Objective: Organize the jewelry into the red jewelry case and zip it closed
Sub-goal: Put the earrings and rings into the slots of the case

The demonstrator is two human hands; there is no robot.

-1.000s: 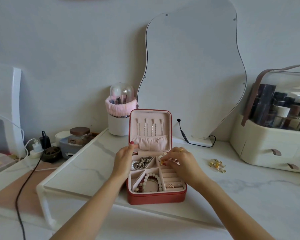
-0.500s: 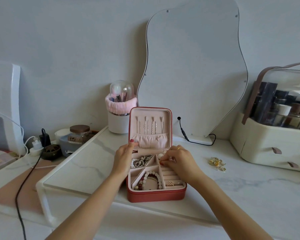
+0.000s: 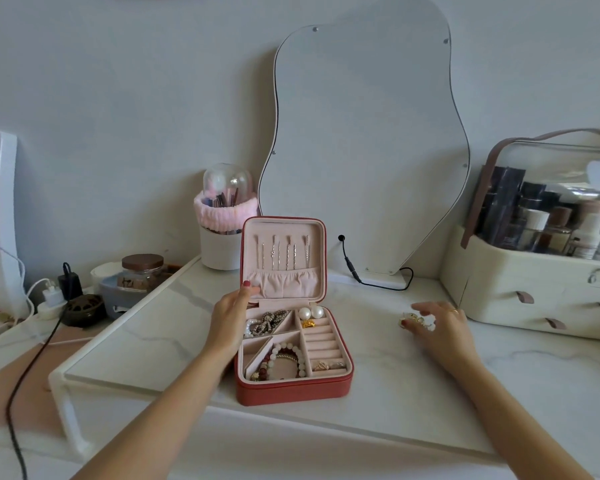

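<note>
The red jewelry case (image 3: pixel 293 388) stands open on the desk (image 3: pixel 388 368); the left hand (image 3: pixel 230 315) holds the bottom corner of its lid (image 3: pixel 282 259), thumb on the pink lining. The right hand (image 3: pixel 442 327), well apart to the right, curls its fingers around the gold jewelry (image 3: pixel 417 320) lying on the desk; its grip is half closed.

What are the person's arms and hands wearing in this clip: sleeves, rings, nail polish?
Both forearms are bare, with no sleeves, watch or bracelets in view. The left hand has dark red nail polish, seen on the thumbnail. The right hand wears a thin gold ring on one finger, and its nails are painted red too.
</note>
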